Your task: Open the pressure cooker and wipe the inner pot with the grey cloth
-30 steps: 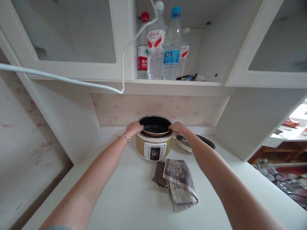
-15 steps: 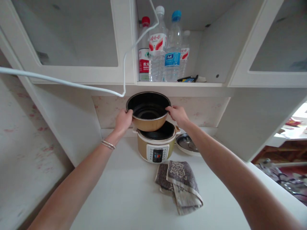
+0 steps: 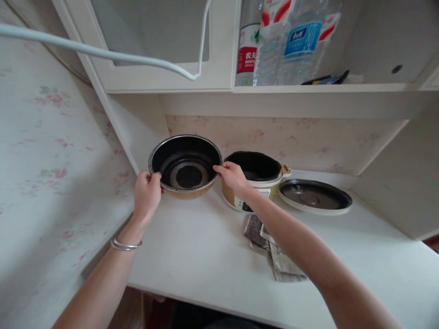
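A round inner pot (image 3: 187,167), black inside and gold outside, is held at the left of the cooker. My left hand (image 3: 147,192) pinches its rim at the left. At the right of the rim, my right hand (image 3: 231,176) grips with thumb and fingers. Whether the pot's base touches the counter is hard to tell. The cooker body (image 3: 254,165) stands beside it with its dark cavity open, its front panel partly behind my right hand and forearm. To its right lies the round lid (image 3: 314,195), dark inner side up.
A folded grey-brown towel (image 3: 255,232) lies in front of the cooker, partly under my right forearm. Plastic bottles (image 3: 302,41) stand on the shelf above the white counter (image 3: 192,246). A white cable (image 3: 103,52) hangs across the upper left. Patterned wall on the left.
Both hands have carried the pot from above the cooker to its left. The view has turned left and down, and more of the lid shows.
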Demonstrator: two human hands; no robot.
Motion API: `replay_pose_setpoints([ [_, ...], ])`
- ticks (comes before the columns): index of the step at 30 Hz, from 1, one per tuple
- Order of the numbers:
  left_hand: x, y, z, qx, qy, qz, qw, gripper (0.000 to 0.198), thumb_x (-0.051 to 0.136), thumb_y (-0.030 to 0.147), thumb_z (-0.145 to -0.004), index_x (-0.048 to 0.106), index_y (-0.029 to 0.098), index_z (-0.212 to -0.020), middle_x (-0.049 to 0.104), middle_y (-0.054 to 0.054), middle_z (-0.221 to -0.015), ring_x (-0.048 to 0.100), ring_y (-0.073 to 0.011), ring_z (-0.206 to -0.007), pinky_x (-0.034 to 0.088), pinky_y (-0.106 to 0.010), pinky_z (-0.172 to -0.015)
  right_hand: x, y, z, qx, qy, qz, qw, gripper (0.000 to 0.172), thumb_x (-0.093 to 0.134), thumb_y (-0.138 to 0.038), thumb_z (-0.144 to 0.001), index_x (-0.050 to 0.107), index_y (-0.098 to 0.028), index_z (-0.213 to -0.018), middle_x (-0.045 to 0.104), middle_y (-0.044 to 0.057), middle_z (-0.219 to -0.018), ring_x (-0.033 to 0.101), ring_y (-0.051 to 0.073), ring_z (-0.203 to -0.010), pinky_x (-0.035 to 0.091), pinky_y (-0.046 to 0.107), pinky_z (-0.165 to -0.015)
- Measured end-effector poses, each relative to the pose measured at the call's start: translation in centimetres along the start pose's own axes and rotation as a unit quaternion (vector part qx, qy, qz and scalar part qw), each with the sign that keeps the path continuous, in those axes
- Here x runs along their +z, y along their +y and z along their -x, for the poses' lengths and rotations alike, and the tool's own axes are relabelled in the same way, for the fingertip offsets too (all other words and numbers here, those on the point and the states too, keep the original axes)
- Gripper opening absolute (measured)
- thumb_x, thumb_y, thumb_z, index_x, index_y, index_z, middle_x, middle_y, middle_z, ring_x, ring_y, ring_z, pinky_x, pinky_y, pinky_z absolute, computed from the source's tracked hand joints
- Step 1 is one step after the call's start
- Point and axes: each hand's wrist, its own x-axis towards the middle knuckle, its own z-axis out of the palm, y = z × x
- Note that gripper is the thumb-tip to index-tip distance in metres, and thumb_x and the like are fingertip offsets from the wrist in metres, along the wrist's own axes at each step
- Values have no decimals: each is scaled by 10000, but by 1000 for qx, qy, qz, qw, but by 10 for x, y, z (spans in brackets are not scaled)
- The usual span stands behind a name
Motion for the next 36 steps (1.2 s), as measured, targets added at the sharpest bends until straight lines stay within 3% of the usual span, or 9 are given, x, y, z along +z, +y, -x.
replay_pose_setpoints([
  [6, 3, -65, 34, -65, -57, -41, 995, 243, 455, 436, -814, 489, 211, -729, 546, 27, -513, 565, -180, -511, 399, -284, -545, 26, 46, 23, 127, -64, -64, 988, 324, 565, -431, -814, 456, -200, -615, 432, -54, -475, 326, 65, -398, 214, 230, -387],
  [11, 13, -86, 62, -82, -93, -48, 991, 258, 439, 446, -812, 511, 206, -749, 571, 3, -539, 593, -211, -550, 424, -312, -573, 23, 77, 40, 187, -65, -69, 978, 325, 466, -415, -878, 468, -196, -638, 463, -37, -485, 351, 70, -369, 236, 230, -359],
  [20, 37, -96, 81, -127, -133, -50, 982, 276, 408, 427, -823, 559, 197, -826, 636, -49, -631, 630, -239, -626, 458, -332, -605, 11, 103, 63, 205, -53, -70, 975, 236, 523, -404, -853, 492, -198, -743, 546, -32, -634, 388, 59, -386, 261, 218, -357],
  [29, 52, -93, 87, -138, -144, 64, 978, 430, 417, 577, -841, 543, 165, -825, 627, -35, -647, 607, -196, -556, 465, -316, -574, -17, 115, 75, 197, -86, -98, 972, 185, 543, -385, -810, 528, -202, -836, 557, -47, -668, 415, 60, -416, 290, 205, -379],
  [32, 50, -85, 102, -158, -123, 144, 969, 386, 418, 531, -860, 522, 161, -904, 613, -18, -697, 588, -165, -578, 477, -305, -592, -36, 118, 98, 204, -91, -109, 969, 224, 550, -417, -790, 544, -199, -841, 554, -43, -673, 416, 62, -432, 285, 203, -390],
  [36, 46, -61, 149, -142, -43, 149, 978, 278, 482, 463, -858, 461, 204, -956, 498, 46, -661, 510, -135, -586, 432, -263, -575, -68, 123, 146, 216, -85, -131, 964, 275, 596, -460, -759, 567, -186, -765, 545, -30, -646, 407, 68, -463, 284, 209, -425],
])
